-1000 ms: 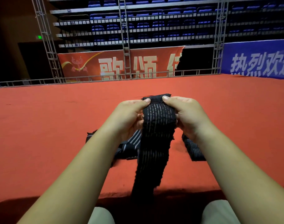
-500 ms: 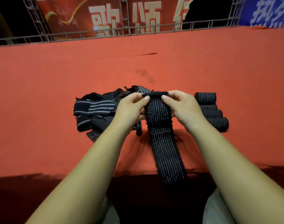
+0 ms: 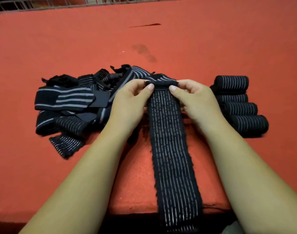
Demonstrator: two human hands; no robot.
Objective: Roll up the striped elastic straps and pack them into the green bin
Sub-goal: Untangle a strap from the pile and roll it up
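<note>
A long black strap with thin white stripes (image 3: 171, 149) lies flat on the red carpet, running from my hands toward me and over the front edge. My left hand (image 3: 130, 102) and my right hand (image 3: 193, 100) pinch its far end, which is folded over into a small first turn. A tangled pile of unrolled striped straps (image 3: 73, 105) lies to the left, partly behind my left hand. Several finished rolls (image 3: 237, 105) lie in a row to the right. No green bin is in view.
The red carpeted platform (image 3: 161, 39) stretches far ahead, with a dark stain and a metal truss at its far edge. Its front edge drops off just before my lap.
The view has tilted down from the stands to the carpet. The strap, held up in the air before, now lies flat, and its far end is folded over between my thumbs.
</note>
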